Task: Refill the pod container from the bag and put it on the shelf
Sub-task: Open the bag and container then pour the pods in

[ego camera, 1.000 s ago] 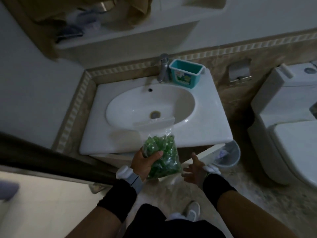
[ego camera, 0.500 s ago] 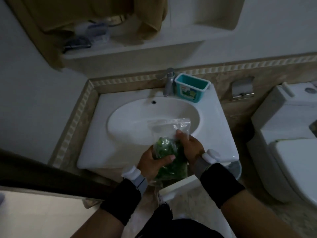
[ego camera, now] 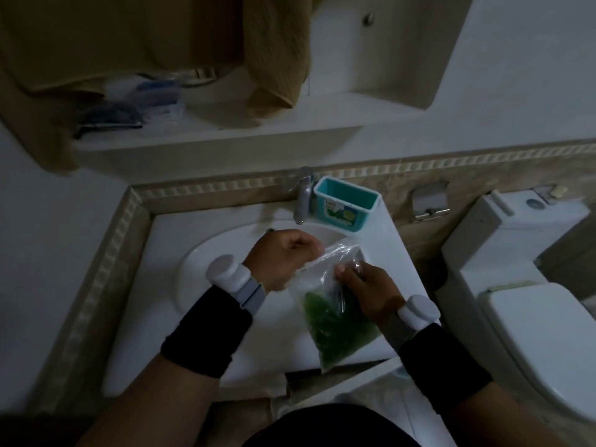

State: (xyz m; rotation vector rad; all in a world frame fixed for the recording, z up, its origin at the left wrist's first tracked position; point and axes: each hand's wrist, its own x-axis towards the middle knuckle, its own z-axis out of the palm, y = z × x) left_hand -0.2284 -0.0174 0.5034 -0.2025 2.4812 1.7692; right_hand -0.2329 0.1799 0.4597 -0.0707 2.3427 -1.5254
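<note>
Both forearms reach forward, each with a black sleeve cuff and a white band at the wrist. The left hand [ego camera: 283, 258] is curled into a loose fist, knuckles up, fingers pinched. The right hand [ego camera: 371, 290] sits just beside it, lower, thumb and fingers closed in a pinch.

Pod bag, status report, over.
Left hand and right hand both pinching bag mouth. Teal container open beside faucet. Nothing between them.

The bag [ego camera: 335, 304] now lies over the basin edge; both hands have shifted to pinch its top.
</note>
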